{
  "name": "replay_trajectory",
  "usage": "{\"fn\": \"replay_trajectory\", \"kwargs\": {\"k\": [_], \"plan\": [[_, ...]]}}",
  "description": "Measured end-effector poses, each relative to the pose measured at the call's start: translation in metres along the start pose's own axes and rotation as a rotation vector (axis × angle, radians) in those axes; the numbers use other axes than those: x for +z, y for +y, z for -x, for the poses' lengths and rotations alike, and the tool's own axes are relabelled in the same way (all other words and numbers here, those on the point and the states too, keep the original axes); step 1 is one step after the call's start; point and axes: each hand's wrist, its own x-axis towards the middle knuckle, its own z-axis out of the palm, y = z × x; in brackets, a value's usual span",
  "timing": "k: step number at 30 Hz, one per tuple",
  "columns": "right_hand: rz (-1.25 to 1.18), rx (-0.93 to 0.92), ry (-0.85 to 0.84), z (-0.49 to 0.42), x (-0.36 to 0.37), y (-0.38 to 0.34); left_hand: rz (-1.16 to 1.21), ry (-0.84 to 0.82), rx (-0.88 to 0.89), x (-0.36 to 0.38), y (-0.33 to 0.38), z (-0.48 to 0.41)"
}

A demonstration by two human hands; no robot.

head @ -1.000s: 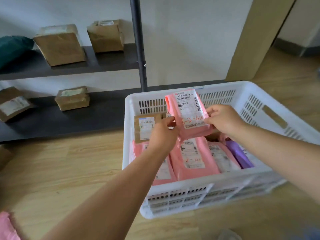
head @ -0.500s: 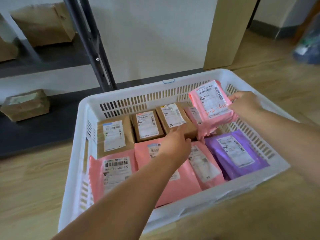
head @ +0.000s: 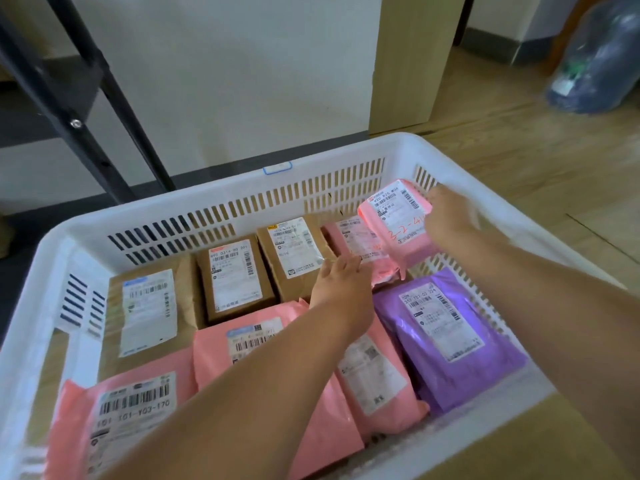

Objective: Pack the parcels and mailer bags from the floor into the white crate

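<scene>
Right hand [head: 450, 220] pinches pink mailer [head: 398, 220] by edge, tilted, label up, over crate [head: 242, 188] far corner. Left hand [head: 341, 289], fingers straight, touches lower mailer [head: 353, 240] below-left of grip, likely steadying landing spot.

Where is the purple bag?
Head view: the purple bag lies in the white crate, at its right side, between a pink bag and the right wall.

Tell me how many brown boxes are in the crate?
3, in the crate's back row: left box, middle box, right box beside the left hand. Others may be hidden underneath.
</scene>
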Motion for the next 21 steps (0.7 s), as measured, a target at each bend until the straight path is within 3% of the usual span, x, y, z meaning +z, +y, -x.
{"fn": "replay_trajectory", "kwargs": {"k": [5,13,21], "plan": [[0.235,-0.233,-0.101,0.007,0.019,-0.005,-0.286,-0.096,0.081,0.002,-0.005,-0.022],[0.337,-0.275,-0.18,0.0,0.034,0.005,-0.525,-0.221,0.182,0.006,0.009,-0.064],[0.416,-0.339,0.025,0.006,0.039,-0.005,-0.44,-0.155,0.138,0.019,0.003,-0.068]]}}
